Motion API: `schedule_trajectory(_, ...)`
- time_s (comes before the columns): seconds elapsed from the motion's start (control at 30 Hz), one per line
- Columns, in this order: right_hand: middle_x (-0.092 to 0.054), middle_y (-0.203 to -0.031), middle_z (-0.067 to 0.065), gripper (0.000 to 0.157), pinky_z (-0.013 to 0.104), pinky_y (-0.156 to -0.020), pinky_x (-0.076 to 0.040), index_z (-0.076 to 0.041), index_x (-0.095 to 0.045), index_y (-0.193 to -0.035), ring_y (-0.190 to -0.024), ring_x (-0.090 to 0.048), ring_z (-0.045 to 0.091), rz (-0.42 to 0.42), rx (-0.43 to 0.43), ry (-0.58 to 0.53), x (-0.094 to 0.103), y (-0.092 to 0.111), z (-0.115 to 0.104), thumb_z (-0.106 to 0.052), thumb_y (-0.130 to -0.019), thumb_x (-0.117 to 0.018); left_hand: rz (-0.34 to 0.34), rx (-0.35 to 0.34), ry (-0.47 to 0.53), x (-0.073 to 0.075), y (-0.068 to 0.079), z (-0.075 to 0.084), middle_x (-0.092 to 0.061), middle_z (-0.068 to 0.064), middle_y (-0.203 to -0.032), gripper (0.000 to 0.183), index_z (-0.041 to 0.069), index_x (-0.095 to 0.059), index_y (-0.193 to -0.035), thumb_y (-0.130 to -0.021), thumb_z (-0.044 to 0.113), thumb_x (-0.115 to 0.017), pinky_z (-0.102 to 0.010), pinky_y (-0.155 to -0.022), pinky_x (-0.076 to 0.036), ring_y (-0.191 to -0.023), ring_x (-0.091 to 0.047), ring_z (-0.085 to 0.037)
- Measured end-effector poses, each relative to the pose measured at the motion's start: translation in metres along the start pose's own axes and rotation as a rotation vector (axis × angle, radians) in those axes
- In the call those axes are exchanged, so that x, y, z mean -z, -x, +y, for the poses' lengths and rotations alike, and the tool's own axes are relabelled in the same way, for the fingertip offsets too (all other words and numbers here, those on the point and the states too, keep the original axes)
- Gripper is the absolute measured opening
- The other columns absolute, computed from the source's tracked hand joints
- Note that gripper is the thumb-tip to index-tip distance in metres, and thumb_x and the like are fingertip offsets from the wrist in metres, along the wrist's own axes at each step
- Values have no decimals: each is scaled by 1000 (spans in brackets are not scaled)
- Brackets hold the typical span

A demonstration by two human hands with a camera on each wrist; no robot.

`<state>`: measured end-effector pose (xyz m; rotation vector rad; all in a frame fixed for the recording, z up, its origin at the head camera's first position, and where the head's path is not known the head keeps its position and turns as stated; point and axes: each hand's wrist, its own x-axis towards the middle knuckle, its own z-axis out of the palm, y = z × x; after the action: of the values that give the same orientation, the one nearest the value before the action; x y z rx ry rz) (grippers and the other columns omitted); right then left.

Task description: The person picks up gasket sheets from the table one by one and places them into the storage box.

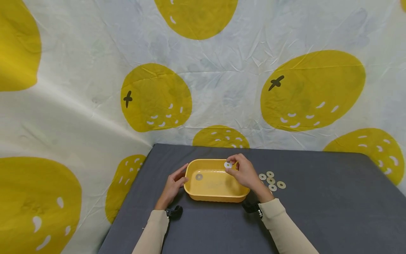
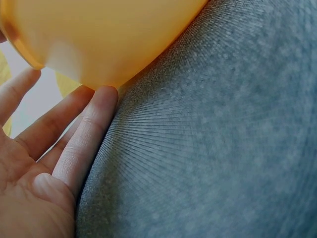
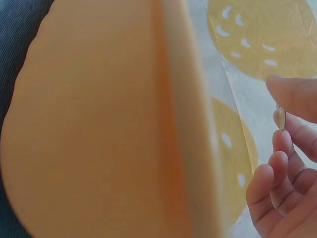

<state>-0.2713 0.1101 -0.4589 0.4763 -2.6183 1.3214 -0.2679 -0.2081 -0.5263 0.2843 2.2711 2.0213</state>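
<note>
A shallow yellow plastic tray (image 1: 209, 195) stands on the dark cloth. My left hand (image 1: 173, 185) touches its left side from outside, the fingers mostly straight; in the left wrist view the fingertips (image 2: 104, 96) meet the tray's lower wall (image 2: 114, 44). My right hand (image 1: 244, 171) pinches a pale round washer (image 1: 227, 164) between thumb and fingers, over the tray's back right part. Edge-on, that washer (image 3: 282, 119) shows in the right wrist view. Another washer (image 1: 199, 177) lies flat inside the tray, toward the left.
Several loose washers (image 1: 271, 180) lie on the cloth right of the tray, partly behind the right wrist. The dark table cloth (image 1: 317, 211) spreads out around the tray. A white curtain with yellow fruit prints (image 1: 222, 95) hangs behind the table and along its left.
</note>
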Motion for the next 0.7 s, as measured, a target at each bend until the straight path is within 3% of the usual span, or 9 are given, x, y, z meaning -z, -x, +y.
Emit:
schedule_trajectory(0.13, -56, -99, 9, 25, 32, -71, -38, -8, -69, -112, -79, -45, 20, -28, -13, 1, -8, -6, -6, -12, -89, -79, -18, 13, -3, -1, 5, 14, -59, -24, -144, 60, 15, -43, -157, -101, 5, -58, -36, -91, -59, -127, -60, -44)
schedule_trajectory(0.47, -56, -102, 8, 25, 34, -74, -39, -9, -67, -113, -81, -44, 20, -87, -51, -22, -31, -13, -18, -14, -91, -77, -4, 30, -17, 0, 4, 17, -61, -21, -142, 59, 17, -45, -156, -100, 7, -59, -35, -90, -59, -124, -62, -39)
schedule_trajectory(0.7, -56, -100, 7, 24, 33, -74, -41, -11, -67, -111, -80, -46, 18, -101, -41, -17, -46, -16, -23, -15, -90, -78, -2, 31, -19, 0, 4, 17, -63, -17, -141, 59, 17, -45, -156, -99, 8, -60, -32, -89, -59, -119, -66, -25)
